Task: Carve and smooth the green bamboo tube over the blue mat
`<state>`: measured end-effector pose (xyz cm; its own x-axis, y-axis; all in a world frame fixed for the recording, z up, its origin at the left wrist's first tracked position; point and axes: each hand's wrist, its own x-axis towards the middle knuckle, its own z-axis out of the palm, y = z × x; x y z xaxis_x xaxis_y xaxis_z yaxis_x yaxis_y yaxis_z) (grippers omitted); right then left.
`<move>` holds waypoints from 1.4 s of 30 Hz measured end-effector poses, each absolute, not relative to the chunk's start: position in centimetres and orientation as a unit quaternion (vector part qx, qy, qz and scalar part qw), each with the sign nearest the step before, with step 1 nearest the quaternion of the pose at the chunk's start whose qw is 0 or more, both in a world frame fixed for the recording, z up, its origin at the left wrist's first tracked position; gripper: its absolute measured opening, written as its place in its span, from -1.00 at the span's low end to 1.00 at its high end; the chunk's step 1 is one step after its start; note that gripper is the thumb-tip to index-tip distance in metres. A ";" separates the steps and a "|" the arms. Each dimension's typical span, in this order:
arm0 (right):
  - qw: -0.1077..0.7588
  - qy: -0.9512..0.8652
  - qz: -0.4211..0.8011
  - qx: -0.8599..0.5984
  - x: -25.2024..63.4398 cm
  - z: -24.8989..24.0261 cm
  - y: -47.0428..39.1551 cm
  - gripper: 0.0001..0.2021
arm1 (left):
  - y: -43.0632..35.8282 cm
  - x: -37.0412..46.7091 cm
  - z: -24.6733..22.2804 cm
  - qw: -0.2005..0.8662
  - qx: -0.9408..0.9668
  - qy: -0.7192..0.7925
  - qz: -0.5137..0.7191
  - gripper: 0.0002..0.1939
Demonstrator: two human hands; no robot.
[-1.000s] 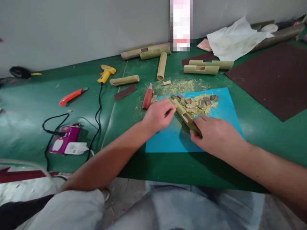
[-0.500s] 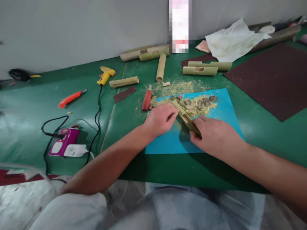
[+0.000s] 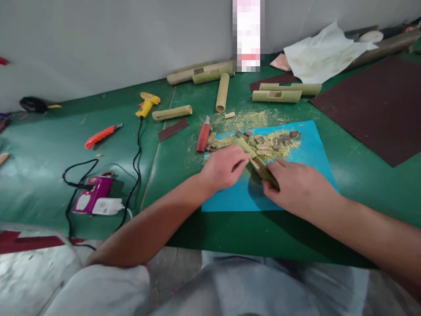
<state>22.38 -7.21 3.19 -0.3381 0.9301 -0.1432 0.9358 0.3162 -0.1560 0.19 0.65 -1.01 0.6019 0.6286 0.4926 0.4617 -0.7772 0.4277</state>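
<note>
A short bamboo tube (image 3: 260,166) with a rectangular window cut in its side slants over a blue sheet (image 3: 226,202). My right hand (image 3: 294,184) is wrapped round its near end, thumb below and fingers above. My left hand (image 3: 226,166) is closed, its fingertips pressed against the tube's left edge by the window; whatever they pinch is hidden. Beyond the tube, bamboo shavings and dark scraps (image 3: 279,142) lie heaped on the sheet. A red-handled knife (image 3: 203,136) rests just left of the heap.
More bamboo tubes (image 3: 276,96) lie towards the wall. At left are a yellow glue gun (image 3: 148,104), an orange cutter (image 3: 101,136) and a purple power unit (image 3: 94,193) with cables. A large dark brown sheet (image 3: 375,109) and white cloth (image 3: 329,55) occupy the right.
The whole view has shifted slightly, with the table's things now a little further right. My left fingertips have slid a little along the tube towards its window; my right hand keeps its hold.
</note>
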 end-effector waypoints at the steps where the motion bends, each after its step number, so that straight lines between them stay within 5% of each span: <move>1: 0.016 0.810 -0.108 0.576 22.4 3.2 -7.2 -0.83 | 0.7 0.2 -1.0 0.135 0.886 0.306 0.321 -0.84; 13: -0.017 0.825 -0.050 0.563 22.7 3.2 -7.8 -0.81 | 0.1 0.3 -0.8 0.123 0.882 0.323 0.320 -0.85; 30: -0.011 0.785 -0.133 0.605 22.6 3.0 -7.3 -0.88 | -0.7 0.3 -1.1 0.113 0.906 0.303 0.275 -0.80; 42: -0.006 0.797 -0.138 0.588 22.5 3.0 -7.6 -0.85 | 0.4 0.0 -1.1 0.083 0.866 0.350 0.348 -0.86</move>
<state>22.47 -7.55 2.96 -0.3078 0.9392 -0.1520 0.9357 0.2698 -0.2275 -0.04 0.41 -1.07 0.5140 0.6633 0.5438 0.5475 -0.7418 0.3873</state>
